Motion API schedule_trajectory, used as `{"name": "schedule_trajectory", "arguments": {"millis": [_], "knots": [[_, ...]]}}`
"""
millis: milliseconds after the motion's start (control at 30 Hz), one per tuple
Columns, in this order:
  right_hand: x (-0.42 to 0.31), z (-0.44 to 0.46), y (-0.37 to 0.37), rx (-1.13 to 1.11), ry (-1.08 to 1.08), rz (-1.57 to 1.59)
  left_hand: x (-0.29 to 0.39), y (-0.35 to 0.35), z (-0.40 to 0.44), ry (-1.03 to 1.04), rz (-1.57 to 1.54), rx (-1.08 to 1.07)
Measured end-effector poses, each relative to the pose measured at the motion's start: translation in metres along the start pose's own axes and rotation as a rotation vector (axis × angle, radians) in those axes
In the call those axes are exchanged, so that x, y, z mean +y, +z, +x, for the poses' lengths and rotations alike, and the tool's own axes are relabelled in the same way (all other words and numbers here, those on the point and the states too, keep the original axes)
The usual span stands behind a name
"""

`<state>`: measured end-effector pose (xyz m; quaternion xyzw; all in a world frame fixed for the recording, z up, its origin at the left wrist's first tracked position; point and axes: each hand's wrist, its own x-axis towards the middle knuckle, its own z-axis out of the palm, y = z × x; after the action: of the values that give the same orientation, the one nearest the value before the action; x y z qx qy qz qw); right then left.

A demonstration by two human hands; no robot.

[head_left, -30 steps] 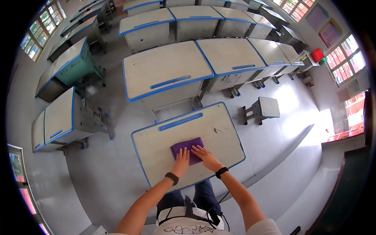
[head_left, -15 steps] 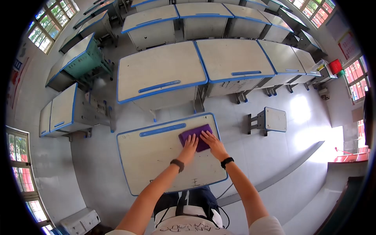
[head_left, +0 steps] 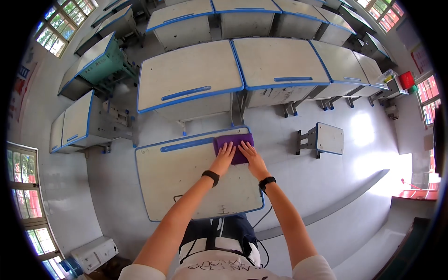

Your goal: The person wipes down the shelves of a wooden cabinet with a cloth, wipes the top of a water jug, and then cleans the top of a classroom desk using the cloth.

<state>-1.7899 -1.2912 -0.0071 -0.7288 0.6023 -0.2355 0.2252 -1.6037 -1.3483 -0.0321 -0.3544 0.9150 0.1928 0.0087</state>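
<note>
So the folded purple cloth (head_left: 239,159) is up at the far right corner of the pale rectangular desktop with blue edging (head_left: 186,172), right by the end of the long blue inset strip (head_left: 184,145). Left hand (head_left: 222,159) is flat on the cloth's left side, right hand (head_left: 252,158) flat on its right, fingers spread a bit. Neither one is closed around anything; both look open, palms down.

How far along? The cloth sits on that one corner, with most of the top bare around it. Dark scuffs and little scribbles show on the surface, including a mark near the front edge (head_left: 222,209). No way for me to tell how much has been gone over, or what's left.

Brands: can't read any. The white shirt (head_left: 224,269) has black lettering, maybe "CANT", the rest is too warped. There's something like an "A" by the desk's far right corner, plus dark characters on the green metal desk (head_left: 95,70) off to the left, too small to make out.
</note>
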Motion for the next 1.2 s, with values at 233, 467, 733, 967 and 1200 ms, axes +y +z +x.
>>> {"name": "schedule_trajectory", "arguments": {"millis": [233,467,733,967,1200], "knots": [[-0.031,-0.083,0.004,0.027,0.104,0.018,0.048,0.032,-0.052,0.091,-0.015,0.054],[-0.074,-0.125,0.030,0.068,0.233,0.027,0.050,0.041,-0.096,0.190,0.008,0.056],[-0.143,-0.095,0.098,-0.031,0.172,0.010,-0.035,0.013,-0.169,0.179,-0.091,0.061],[-0.237,0.004,0.204,-0.102,-0.054,0.000,-0.160,-0.030,-0.291,-0.077,-0.120,0.128],[-0.331,0.044,0.296,-0.143,-0.251,0.040,-0.218,-0.043,-0.404,-0.320,-0.100,0.218]]}}
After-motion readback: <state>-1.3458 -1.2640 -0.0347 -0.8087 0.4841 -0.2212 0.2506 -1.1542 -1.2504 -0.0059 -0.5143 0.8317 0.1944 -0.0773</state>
